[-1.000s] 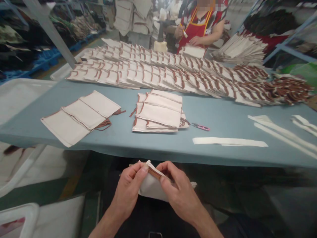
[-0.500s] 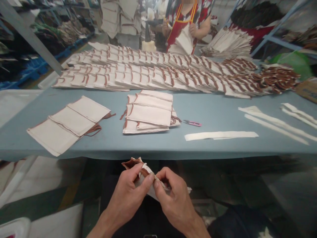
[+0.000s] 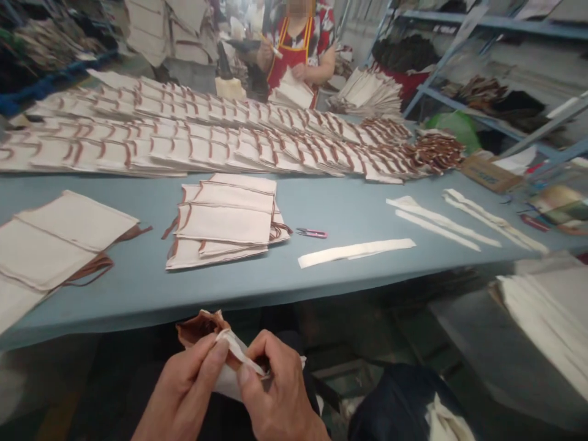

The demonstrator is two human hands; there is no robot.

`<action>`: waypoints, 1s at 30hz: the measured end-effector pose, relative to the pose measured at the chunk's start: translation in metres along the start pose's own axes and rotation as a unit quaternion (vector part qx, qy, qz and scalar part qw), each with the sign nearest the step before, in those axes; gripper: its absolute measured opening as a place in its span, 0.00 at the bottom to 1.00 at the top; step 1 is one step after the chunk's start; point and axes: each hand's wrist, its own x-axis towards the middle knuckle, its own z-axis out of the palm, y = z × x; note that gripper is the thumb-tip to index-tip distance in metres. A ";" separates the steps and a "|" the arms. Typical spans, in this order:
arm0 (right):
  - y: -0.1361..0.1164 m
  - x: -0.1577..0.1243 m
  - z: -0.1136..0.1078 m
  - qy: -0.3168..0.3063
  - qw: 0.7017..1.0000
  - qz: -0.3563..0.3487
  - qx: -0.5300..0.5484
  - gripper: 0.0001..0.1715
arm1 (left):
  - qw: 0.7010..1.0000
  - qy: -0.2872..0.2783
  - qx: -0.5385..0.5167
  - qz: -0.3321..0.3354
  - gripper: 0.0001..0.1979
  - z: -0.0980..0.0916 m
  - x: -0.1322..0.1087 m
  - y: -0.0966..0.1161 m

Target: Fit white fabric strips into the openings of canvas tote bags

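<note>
Low in front of the table edge, both my hands pinch a cream cloth pouch (image 3: pixel 227 381) with a brown lining. My left hand (image 3: pixel 190 380) grips its rim at the left, beside the gaping brown mouth. Fingers and thumb of my right hand (image 3: pixel 278 386) close on the folded cream edge a little to the right. Much of the pouch is hidden behind my hands. On the table beyond lie a stack of cream pouches (image 3: pixel 225 217) with brown trim and cords, and another pile (image 3: pixel 59 239) at the left.
Pink-handled thread snips (image 3: pixel 312 233) lie right of the stack. Cream fabric strips (image 3: pixel 358 251) are spread on the blue-covered table (image 3: pixel 257 288). Long overlapping rows of pouches (image 3: pixel 206 147) run along the back. Across the table, a person in a red apron (image 3: pixel 294 49) handles cream cloth.
My view has swung to the right, so the table things appear further left. My hands have parted slightly along the pouch's edge, and more of its brown opening shows.
</note>
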 end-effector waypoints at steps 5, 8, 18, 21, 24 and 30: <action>-0.003 0.017 -0.007 0.011 0.999 0.036 0.033 0.21 | 0.999 0.002 -0.006 -0.047 0.19 0.007 0.013 -0.003; 0.003 0.021 -0.007 0.030 0.999 0.000 0.025 0.20 | 0.990 0.022 -0.084 -0.115 0.22 0.013 0.021 -0.002; 0.030 0.047 -0.022 -0.035 0.994 -0.046 0.097 0.17 | 0.926 0.056 -0.288 -0.236 0.29 0.037 0.056 0.016; 0.039 0.071 -0.051 -0.051 0.992 -0.033 -0.108 0.19 | 0.980 0.085 -0.122 -0.129 0.22 0.039 0.061 0.012; 0.057 0.106 -0.080 0.041 0.969 0.038 -0.242 0.16 | 0.995 0.101 0.012 -0.024 0.21 0.040 0.065 0.012; 0.087 0.155 -0.098 0.015 0.930 0.072 -0.361 0.11 | 0.993 0.039 0.103 0.053 0.21 0.039 0.085 0.009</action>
